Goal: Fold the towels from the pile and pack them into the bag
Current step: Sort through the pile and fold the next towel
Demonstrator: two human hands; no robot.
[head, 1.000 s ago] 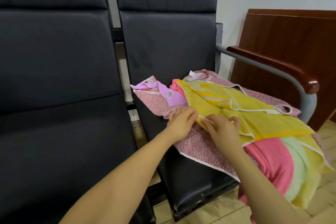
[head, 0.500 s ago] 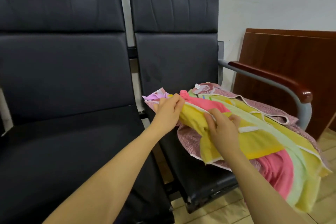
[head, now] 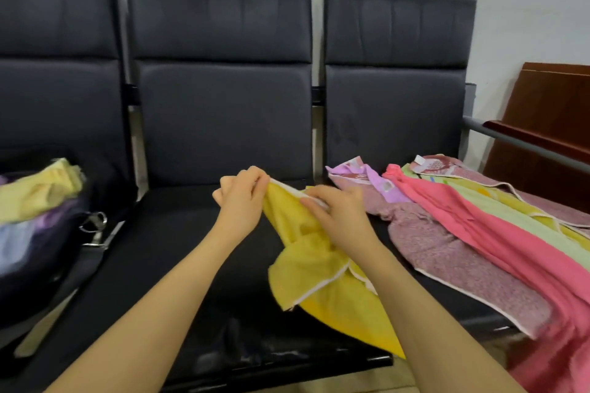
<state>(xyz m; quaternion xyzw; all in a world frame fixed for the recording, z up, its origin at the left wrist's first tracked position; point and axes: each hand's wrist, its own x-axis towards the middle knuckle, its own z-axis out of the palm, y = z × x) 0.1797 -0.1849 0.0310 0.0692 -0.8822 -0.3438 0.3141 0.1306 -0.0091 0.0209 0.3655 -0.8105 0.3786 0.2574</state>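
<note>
Both my hands, left point(head: 241, 198) and right point(head: 340, 217), are pinching the white-piped hem of a soft yellow towel point(head: 311, 268), crumpled and draping over the middle black seat point(head: 178, 233).

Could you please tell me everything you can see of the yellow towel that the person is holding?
The yellow towel looks like soft terry cloth with a thin white hem. It is unfolded and bunched, held up over the middle seat of the black bench. The left hand pinches its top corner, and the right hand pinches the hem just beside it. The rest hangs down in loose folds, and its lower part seems to drape on the seat's front. It lies apart from the towel pile on the right seat.
</note>
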